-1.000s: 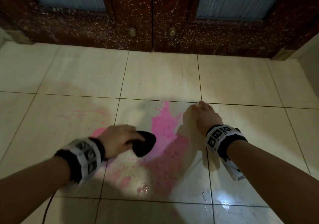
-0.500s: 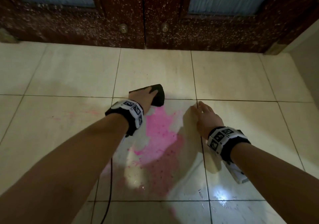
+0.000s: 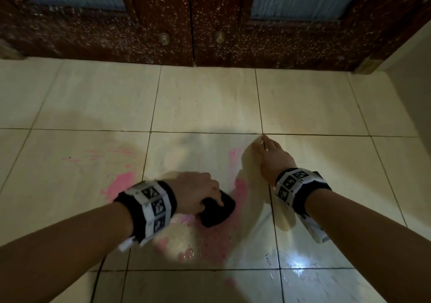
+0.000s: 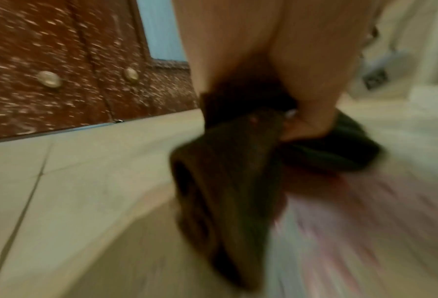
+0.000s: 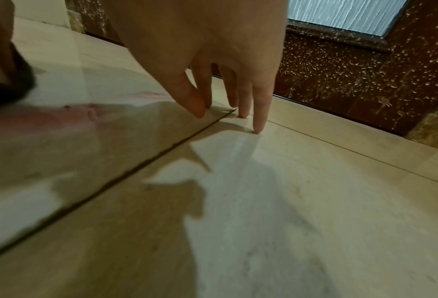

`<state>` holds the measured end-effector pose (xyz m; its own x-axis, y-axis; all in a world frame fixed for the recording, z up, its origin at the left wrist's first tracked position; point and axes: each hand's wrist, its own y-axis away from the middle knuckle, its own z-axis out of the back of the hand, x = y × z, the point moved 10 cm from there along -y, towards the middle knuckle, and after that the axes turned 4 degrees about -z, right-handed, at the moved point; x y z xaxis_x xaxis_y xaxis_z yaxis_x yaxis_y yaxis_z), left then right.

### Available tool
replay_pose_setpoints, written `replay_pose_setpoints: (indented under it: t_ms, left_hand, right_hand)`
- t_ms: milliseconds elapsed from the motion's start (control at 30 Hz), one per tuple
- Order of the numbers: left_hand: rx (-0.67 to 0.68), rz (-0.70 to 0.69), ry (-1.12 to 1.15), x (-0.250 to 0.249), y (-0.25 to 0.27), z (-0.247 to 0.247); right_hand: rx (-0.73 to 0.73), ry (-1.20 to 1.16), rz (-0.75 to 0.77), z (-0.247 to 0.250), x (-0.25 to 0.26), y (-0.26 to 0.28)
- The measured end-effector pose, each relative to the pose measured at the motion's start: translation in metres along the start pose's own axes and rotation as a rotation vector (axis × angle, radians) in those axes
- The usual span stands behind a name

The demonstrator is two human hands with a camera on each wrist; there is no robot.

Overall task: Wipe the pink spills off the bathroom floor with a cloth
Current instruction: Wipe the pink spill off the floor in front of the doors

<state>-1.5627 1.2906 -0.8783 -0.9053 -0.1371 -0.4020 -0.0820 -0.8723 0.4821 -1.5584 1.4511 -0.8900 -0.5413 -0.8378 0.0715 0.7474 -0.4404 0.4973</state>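
My left hand (image 3: 198, 190) grips a bunched black cloth (image 3: 217, 211) and presses it on the wet cream tile. The left wrist view is blurred; the cloth (image 4: 233, 181) hangs below my curled fingers (image 4: 307, 84). Pink spill (image 3: 235, 186) lies in a thin streak beside the cloth, and a faded pink film (image 3: 210, 242) spreads below it. Another pink patch (image 3: 121, 182) and faint smears (image 3: 98, 154) sit on the tile to the left. My right hand (image 3: 272, 155) rests on straight fingertips (image 5: 257, 129) at a grout crossing, holding nothing.
Dark wooden double doors (image 3: 191, 18) with two small knobs (image 3: 164, 38) and frosted panes close off the far side. A pale wall (image 3: 410, 88) rises at the right. Wet glare (image 3: 296, 260) shines on the near tile. A thin dark cable (image 3: 98, 277) hangs under my left forearm.
My left hand has pulled the cloth from the far end of the spill back toward me. Most of the bright pink in the middle is gone. The right hand stayed planted.
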Motion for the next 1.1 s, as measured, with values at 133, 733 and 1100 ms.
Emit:
replay_pose_setpoints:
  t_ms: [133,733,1100]
  left_hand:
    - [-0.023,0.147,0.344,0.023,-0.004,0.056]
    - [-0.097,0.308,-0.293,0.045,-0.129,0.096]
    - [0.057,0.049,-0.13,-0.038,-0.061,0.021]
  right_hand:
    - [-0.058,0.009,-0.011,0.011,-0.01,0.003]
    - [-0.051,-0.098,-0.037,0.011,-0.068,0.01]
    - [-0.161,-0.113,0.053,0.015,-0.046,0.021]
